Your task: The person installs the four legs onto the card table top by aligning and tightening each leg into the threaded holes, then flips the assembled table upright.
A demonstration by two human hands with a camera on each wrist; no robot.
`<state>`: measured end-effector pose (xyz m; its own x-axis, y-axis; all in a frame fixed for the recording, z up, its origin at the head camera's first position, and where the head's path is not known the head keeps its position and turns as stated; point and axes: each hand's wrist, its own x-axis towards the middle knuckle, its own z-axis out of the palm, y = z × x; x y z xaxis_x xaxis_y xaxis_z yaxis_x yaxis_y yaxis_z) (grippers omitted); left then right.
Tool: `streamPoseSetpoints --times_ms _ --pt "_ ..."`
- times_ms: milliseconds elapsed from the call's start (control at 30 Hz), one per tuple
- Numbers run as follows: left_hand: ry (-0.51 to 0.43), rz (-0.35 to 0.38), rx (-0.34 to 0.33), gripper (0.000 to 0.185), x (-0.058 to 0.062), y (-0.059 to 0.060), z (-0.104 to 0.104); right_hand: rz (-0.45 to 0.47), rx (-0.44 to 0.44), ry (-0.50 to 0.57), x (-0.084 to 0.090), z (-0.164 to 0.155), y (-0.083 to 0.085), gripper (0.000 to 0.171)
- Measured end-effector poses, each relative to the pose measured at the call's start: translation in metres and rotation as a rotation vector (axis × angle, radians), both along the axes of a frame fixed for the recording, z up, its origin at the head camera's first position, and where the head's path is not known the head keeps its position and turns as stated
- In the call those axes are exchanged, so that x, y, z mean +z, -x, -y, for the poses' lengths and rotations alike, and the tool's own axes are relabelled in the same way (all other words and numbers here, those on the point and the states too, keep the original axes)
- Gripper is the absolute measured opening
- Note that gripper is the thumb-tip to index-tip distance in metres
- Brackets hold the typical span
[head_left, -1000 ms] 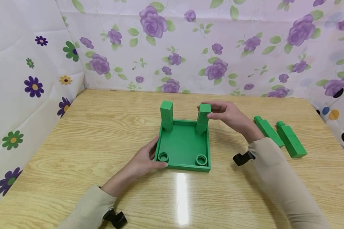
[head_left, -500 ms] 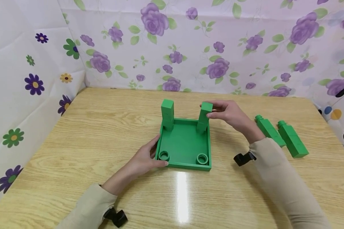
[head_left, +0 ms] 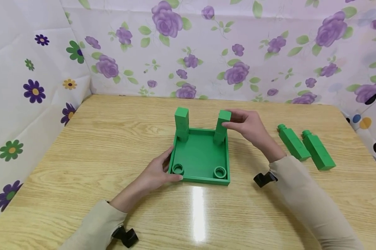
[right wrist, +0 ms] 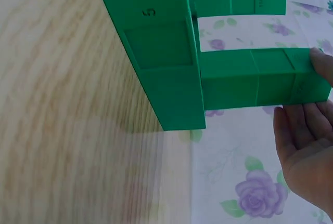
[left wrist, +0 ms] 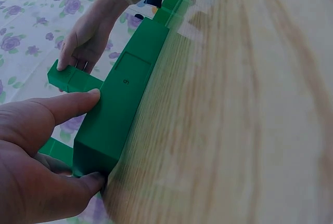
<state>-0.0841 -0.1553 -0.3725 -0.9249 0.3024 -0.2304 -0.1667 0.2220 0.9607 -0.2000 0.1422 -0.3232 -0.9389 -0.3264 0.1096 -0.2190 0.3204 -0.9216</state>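
On the wooden table | I see the green tray, left hand gripping its near-left corner | right hand pinching the far-right post, seating unconfirmed | far-left post standing | about half done, I judge: near sockets unfilled, two loose posts lying right.
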Motion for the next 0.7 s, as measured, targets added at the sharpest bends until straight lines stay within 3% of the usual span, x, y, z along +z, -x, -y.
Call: streamPoseSetpoints --times_ms 400,700 --pt "0.019 -0.009 0.003 0.104 0.001 0.0 0.002 -0.003 -0.02 -0.094 0.006 0.003 0.001 0.055" --pt "0.03 -0.006 -0.007 0.104 0.001 0.0 -0.001 0.03 0.076 -0.181 0.013 -0.007 -0.002 0.063"
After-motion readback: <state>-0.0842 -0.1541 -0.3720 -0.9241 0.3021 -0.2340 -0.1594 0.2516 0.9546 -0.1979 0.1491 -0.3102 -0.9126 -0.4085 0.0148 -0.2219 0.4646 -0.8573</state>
